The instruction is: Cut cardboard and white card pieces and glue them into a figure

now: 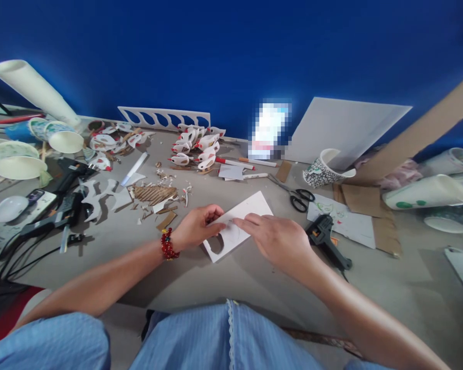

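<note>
In front of me is a small white board (260,206) with an oval hole near its lower left end and faint curved lines drawn on it. My left hand (200,224) grips its upper left edge, thumb on top and fingers curled. Over the middle of the board is my right hand (275,237), its fingers drawn together and their tips close to my left thumb. A tiny dark mark shows between the two hands; whatever the right fingers hold is hidden beneath them.
Black-handled scissors (299,198) and a glue gun (327,241) lie to the right. White bird shapes (195,146) cluster at the back, near a strip with oval holes (164,119). Corrugated cardboard scraps (154,194) lie left. More glue guns (57,213) and cables are at far left.
</note>
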The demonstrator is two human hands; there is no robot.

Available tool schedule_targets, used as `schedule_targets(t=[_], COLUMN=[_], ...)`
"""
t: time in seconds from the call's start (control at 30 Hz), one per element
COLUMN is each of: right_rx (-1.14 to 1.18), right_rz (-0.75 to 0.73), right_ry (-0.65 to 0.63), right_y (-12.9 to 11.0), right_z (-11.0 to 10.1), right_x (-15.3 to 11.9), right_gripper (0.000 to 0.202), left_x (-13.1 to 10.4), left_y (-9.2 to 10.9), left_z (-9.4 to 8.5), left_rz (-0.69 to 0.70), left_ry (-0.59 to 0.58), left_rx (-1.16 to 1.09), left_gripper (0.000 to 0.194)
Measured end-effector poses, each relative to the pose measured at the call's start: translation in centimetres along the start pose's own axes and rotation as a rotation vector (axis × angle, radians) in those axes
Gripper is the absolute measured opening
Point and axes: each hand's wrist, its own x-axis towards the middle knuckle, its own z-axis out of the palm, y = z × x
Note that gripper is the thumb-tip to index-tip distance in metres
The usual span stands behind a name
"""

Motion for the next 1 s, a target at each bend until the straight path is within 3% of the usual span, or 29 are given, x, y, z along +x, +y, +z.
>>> schedule_targets(t=[0.53, 0.67, 1.0], right_rx=[-0.093, -0.105, -0.102], right_rz=[-0.009, -0.053, -0.07], right_ry=[0.045, 0.002, -0.028], right_y=[-0.2, -0.3, -0.4], right_z=[-0.9, -1.3, -1.8], right_x=[0.4, 0.7, 0.8], right_gripper=[0.045, 0.033, 0.033], left_x=[0.1, 0.1, 0.0], left_y=[0.3, 0.6, 0.2], left_z=[-0.2, -0.1, 0.0], left_rz=[-0.01, -0.023, -0.012], left_ry=[-0.029, -0.009, 0.001], left_rx=[-0.006, 0.007, 0.087], left_gripper=[0.015, 0.011, 0.012])
